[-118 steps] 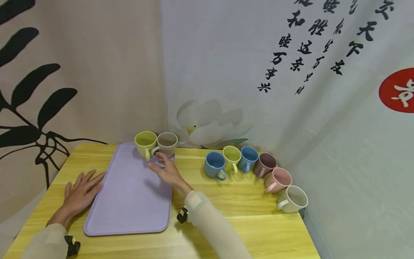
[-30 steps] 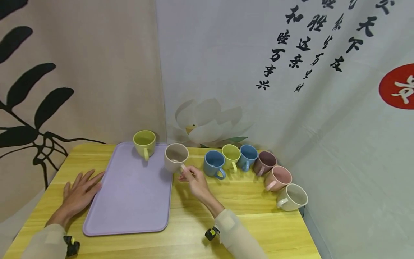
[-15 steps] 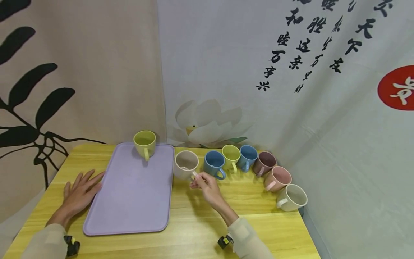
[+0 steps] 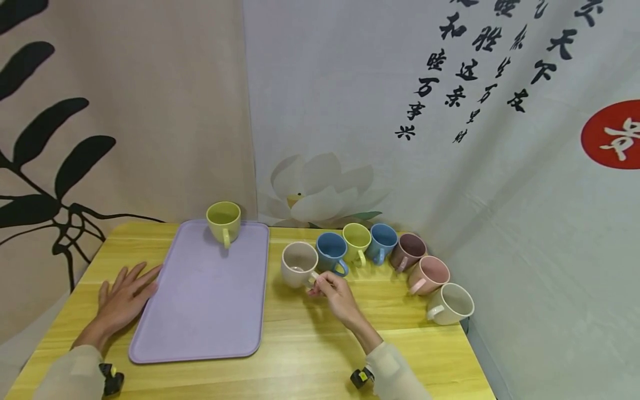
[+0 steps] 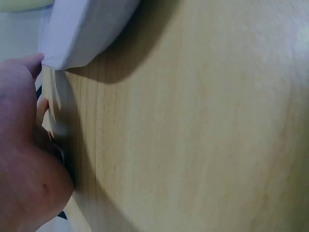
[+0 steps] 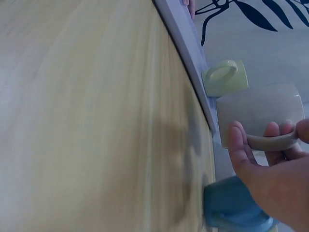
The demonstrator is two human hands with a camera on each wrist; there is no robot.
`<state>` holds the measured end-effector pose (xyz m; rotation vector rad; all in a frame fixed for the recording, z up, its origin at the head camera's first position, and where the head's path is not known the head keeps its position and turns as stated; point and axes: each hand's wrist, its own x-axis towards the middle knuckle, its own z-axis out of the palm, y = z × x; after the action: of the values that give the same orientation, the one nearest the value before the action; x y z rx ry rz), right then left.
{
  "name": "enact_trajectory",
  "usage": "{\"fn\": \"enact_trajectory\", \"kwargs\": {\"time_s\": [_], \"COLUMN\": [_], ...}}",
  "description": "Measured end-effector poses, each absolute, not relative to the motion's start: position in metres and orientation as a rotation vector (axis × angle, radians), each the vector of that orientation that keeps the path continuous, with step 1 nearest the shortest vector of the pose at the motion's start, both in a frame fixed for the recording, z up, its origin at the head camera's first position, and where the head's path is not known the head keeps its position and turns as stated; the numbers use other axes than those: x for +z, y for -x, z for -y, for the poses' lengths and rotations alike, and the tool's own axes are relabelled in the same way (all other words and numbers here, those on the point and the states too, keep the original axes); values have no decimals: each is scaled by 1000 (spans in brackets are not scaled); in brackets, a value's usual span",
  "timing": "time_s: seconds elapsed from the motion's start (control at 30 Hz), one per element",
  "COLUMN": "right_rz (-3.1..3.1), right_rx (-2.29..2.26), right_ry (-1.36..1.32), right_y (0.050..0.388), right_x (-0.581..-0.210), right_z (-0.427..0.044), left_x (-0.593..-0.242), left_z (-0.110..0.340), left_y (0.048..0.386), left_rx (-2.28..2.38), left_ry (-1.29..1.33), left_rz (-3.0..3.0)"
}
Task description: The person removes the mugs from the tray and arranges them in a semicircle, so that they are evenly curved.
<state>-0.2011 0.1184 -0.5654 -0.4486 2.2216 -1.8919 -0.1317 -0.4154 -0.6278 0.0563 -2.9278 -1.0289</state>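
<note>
My right hand (image 4: 340, 297) pinches the handle of a grey-beige mug (image 4: 299, 265), which hangs upright over the wood between the tray and the row of mugs. In the right wrist view, fingers (image 6: 236, 145) and thumb are curled around that handle, and a blue mug (image 6: 231, 205) stands close by. My left hand (image 4: 125, 300) lies spread on the table, its fingertips touching the left edge of the lilac tray (image 4: 200, 300). At the tray's back stands a yellow-green mug (image 4: 224, 223). The left wrist view catches only part of the left hand (image 5: 29, 145) beside the tray's edge.
Along the table's back right, a curved row holds a blue mug (image 4: 331, 251), a yellow-green mug (image 4: 356, 241), a second blue mug (image 4: 384, 241), a plum mug (image 4: 408, 250), a pink mug (image 4: 431, 273) and a cream mug (image 4: 451, 303). Printed cloth hangs behind the wooden table (image 4: 370, 344).
The right hand has gripped the grey-beige mug's handle, lifted the mug off the tray's back right corner and carried it right and nearer. The left hand has stayed in place.
</note>
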Motion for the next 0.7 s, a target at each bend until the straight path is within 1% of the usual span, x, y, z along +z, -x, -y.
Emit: {"fn": "enact_trajectory", "kwargs": {"time_s": [0.3, 0.7], "right_rz": [-2203, -2176], "right_rx": [-1909, -1914], "right_ry": [427, 342], "right_y": [203, 204], "right_x": [-578, -585], "right_z": [-136, -144], "left_x": [-629, -631], "left_z": [415, 416], "left_y": [131, 132], "left_rx": [-1030, -1032], "left_ry": [-42, -31], "left_rz": [2921, 2916]}}
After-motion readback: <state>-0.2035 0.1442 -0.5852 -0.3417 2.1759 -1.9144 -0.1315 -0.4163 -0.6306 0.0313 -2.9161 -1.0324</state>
